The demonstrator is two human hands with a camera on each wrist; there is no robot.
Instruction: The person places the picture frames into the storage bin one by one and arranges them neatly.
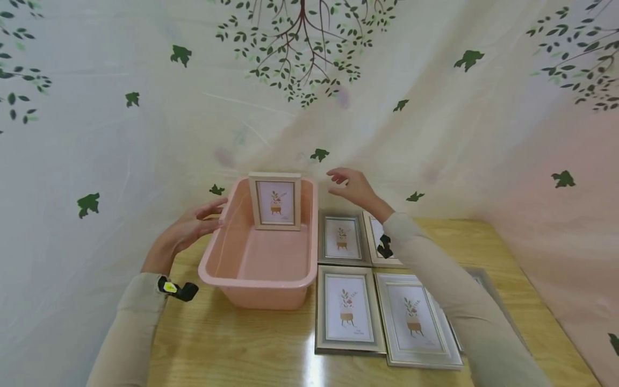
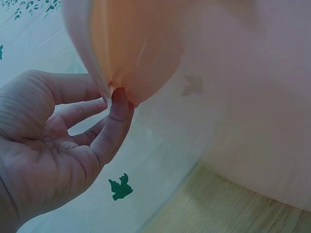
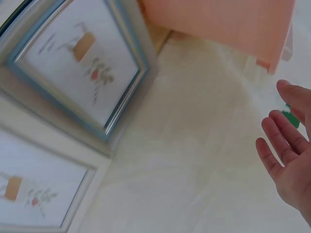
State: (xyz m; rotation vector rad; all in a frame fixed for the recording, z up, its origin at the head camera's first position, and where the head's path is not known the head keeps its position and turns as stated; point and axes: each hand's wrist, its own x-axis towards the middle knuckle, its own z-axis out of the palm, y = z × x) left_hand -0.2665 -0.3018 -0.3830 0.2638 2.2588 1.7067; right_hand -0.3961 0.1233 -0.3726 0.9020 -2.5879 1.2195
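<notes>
A pink plastic basin (image 1: 278, 282) stands on the wooden table. In the left wrist view my left hand (image 2: 63, 131) pinches the basin's rim between thumb and fingers; the head view has that hand (image 1: 191, 228) at its left side. Inside, a cream picture frame (image 1: 274, 203) with a potted-plant print stands upright near the far end. My right hand (image 1: 355, 188) hovers just right of the basin's far corner, fingers loosely bent, holding nothing. The right wrist view also shows this hand (image 3: 294, 150) apart from the basin wall (image 3: 223, 24).
Several picture frames lie flat right of the basin: a grey one (image 1: 342, 262), a cream one (image 1: 369, 231), a dark-edged one (image 1: 350, 346) and a silver one (image 1: 425, 361). My right forearm partly covers another frame (image 1: 493, 290). A leaf-patterned sheet (image 1: 271, 129) hangs behind the table (image 1: 232, 344).
</notes>
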